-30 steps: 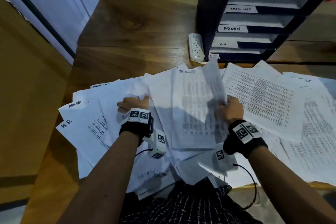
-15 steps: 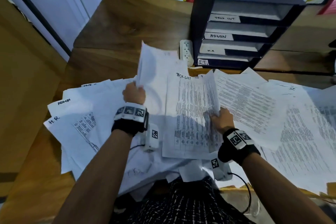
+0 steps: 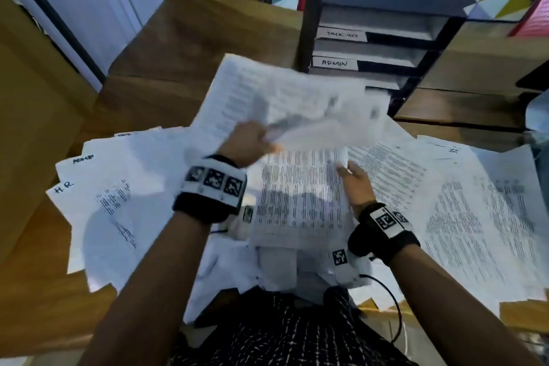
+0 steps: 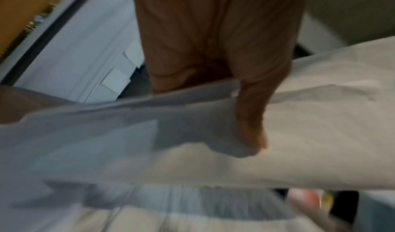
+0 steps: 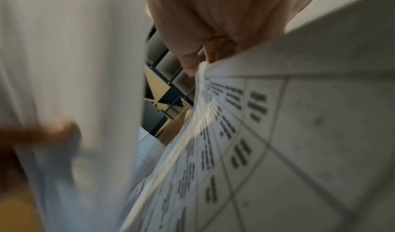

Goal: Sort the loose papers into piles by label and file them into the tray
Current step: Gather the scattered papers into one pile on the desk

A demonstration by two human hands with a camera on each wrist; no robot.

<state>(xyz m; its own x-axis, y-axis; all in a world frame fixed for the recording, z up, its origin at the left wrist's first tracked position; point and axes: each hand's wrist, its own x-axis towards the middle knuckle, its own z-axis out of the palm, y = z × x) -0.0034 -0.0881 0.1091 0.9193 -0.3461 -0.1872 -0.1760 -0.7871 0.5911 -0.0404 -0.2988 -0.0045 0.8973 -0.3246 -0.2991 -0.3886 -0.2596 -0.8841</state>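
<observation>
Papers (image 3: 285, 104), seemingly thin, pinched by left hand (image 3: 246, 141).

Two hands are in view: the left hand (image 3: 248, 142) pinches one lifted sheet (image 3: 285, 104), and the right hand (image 3: 355, 184) holds one printed sheet (image 3: 300, 196). One black tray (image 3: 309, 24) stands on the desk (image 3: 190, 38), with two readable slot labels (image 3: 341, 35); lower ones are hidden. The loose papers (image 3: 118, 202) overlap too much to count; three of them show handwritten labels.
</observation>
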